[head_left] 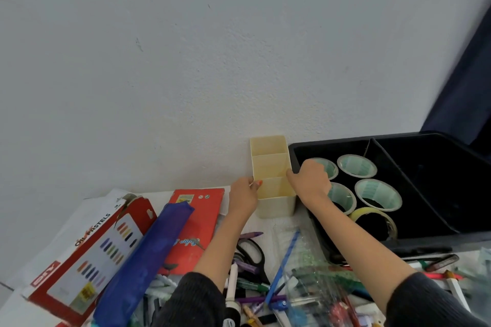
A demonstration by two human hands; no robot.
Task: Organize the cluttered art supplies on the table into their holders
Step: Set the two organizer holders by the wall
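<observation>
Both hands, left (243, 194) and right (309, 179), grip the empty three-compartment cream holder (276, 194) at the table's far edge; beside it, the black bin (430, 223) holds tape rolls (378, 194).

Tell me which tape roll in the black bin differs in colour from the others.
The yellow tape roll at the black bin's front edge, nearest the person; the other four rolls have pale green insides.

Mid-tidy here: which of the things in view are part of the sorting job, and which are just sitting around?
In the job: cream holder, held by the left hand and right hand; loose pens and markers; scissors; tape rolls in the black tray.

Lying about, as far as I can tell: oil pastels box, blue pouch, red book, dark curtain.
</observation>
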